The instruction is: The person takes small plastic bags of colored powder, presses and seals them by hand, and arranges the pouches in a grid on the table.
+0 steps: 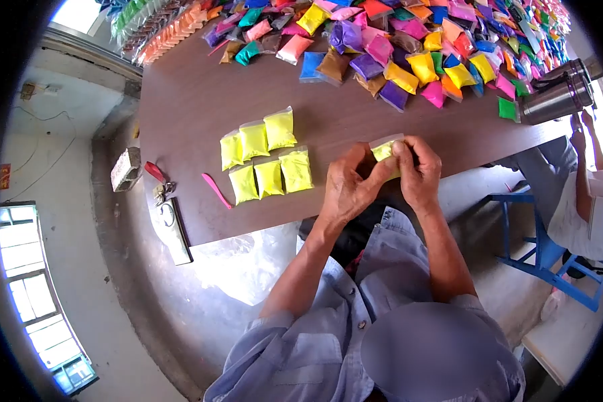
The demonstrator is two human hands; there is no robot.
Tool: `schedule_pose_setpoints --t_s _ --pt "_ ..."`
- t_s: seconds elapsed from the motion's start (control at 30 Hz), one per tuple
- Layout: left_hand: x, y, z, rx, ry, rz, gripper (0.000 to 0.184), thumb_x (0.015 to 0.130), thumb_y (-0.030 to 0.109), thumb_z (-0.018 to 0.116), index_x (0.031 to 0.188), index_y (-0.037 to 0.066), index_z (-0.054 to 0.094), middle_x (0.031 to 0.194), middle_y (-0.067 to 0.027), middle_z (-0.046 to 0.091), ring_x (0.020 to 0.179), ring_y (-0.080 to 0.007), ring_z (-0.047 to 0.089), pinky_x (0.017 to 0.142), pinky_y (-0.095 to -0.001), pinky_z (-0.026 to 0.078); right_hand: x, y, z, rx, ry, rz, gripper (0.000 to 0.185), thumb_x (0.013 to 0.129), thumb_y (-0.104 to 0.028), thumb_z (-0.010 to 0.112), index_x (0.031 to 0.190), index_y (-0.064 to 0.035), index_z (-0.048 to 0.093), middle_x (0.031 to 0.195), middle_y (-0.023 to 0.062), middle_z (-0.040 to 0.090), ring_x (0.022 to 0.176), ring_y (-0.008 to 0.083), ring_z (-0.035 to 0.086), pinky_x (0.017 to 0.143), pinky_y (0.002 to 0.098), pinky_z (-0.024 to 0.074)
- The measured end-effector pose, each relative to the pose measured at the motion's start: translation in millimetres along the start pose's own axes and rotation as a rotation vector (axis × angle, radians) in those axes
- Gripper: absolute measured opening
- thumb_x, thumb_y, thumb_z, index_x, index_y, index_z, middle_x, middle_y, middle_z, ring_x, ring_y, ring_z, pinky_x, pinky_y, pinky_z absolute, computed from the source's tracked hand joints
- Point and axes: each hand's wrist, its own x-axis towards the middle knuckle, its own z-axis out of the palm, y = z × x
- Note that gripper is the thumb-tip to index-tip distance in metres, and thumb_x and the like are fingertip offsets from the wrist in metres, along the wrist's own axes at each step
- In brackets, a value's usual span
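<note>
Neon-yellow bag was held over the brown table close to its near edge, left hand and right hand both gripping it, six matching packets lay in two rows to the left, pink strip beside them, heap of coloured packets beyond.

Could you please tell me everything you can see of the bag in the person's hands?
The bag is small and looks like clear, thin plastic with a bright yellow filling. The left hand and right hand grip it from either side, near the front edge of the table. Fingers cover much of it, so I cannot tell whether it is sealed.
</note>
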Motion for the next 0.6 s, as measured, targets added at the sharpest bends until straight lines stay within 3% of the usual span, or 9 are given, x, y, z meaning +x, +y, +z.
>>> schedule_pose_setpoints --t_s 0.17,0.4,0.47,0.6 --pt "0.3 -4.0 -0.4 0.103 0.004 0.045 0.033 0.092 0.02 0.078 0.079 -0.002 0.057 0.061 -0.0093 0.05 0.058 -0.0113 0.045 0.051 -0.0328 0.038 1.6 0.4 0.6 -0.04 0.01 -0.045 0.026 0.104 -0.024 0.062 0.097 0.0008 0.066 0.08 0.0068 0.066 0.073 0.0121 0.06 0.065 0.0315 0.0501" --pt "-1.0 -5.6 -5.2 0.112 -0.004 0.051 0.03 0.092 0.019 0.079 0.082 -0.002 0.06 0.063 -0.0077 0.053 0.06 -0.0126 0.046 0.052 -0.0329 0.04 2.9 1.0 -1.7 -0.074 -0.089 -0.018 0.028 0.105 -0.027 0.061 0.098 0.0002 0.066 0.081 0.0097 0.067 0.074 0.0166 0.063 0.066 0.0336 0.0512" --pt "-1.3 9.2 -5.3 0.14 -0.077 0.008 0.028 0.093 0.02 0.077 0.086 -0.002 0.062 0.07 -0.0038 0.057 0.066 -0.0088 0.048 0.055 -0.0299 0.04 1.4 2.5 0.0 -0.088 0.014 -0.042 0.03 0.106 -0.028 0.061 0.098 0.0004 0.065 0.082 0.0109 0.067 0.075 0.0162 0.063 0.067 0.0341 0.0516" --pt "0.2 10.3 1.0 0.162 -0.041 0.042 0.026 0.092 0.019 0.078 0.09 -0.003 0.065 0.071 -0.0058 0.061 0.064 -0.0121 0.052 0.056 -0.0325 0.044 2.5 2.1 1.0 -0.05 0.076 0.009 0.03 0.106 -0.029 0.061 0.1 0.0006 0.065 0.084 0.0117 0.068 0.077 0.0163 0.064 0.069 0.0345 0.0521"
